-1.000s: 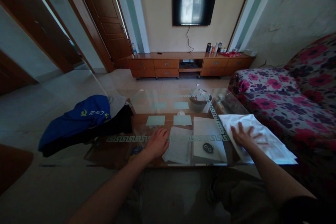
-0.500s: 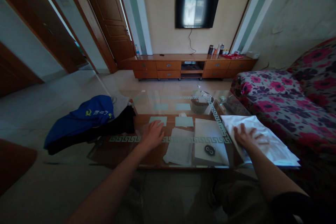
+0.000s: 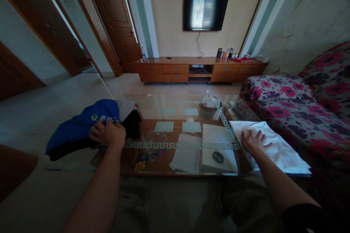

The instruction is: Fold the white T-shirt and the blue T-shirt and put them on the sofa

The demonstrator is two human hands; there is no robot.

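Observation:
A pile of clothes lies over the left end of the glass coffee table (image 3: 169, 153), with a blue garment (image 3: 73, 125) with yellow and white print on top and black and grey cloth (image 3: 131, 123) beside it. My left hand (image 3: 108, 133) is on the blue garment's near right part, its fingers curled over the cloth; the fingertips are partly hidden. At the table's right end, a white folded garment (image 3: 281, 153) lies flat, a little wrinkled. My right hand (image 3: 254, 142) rests on its left part, palm down with fingers spread.
Beneath the glass are papers (image 3: 187, 153), a round black item with two white rings (image 3: 218, 156) and some small packets (image 3: 142, 161). A glass jar (image 3: 231, 105) stands at the far right corner. A flowered sofa (image 3: 290, 105) borders the right side; a low wooden cabinet (image 3: 175, 68) stands beyond.
My left hand has moved left from above the middle of the table onto the blue garment. My right hand stays on the white garment, nearly in the same spot.

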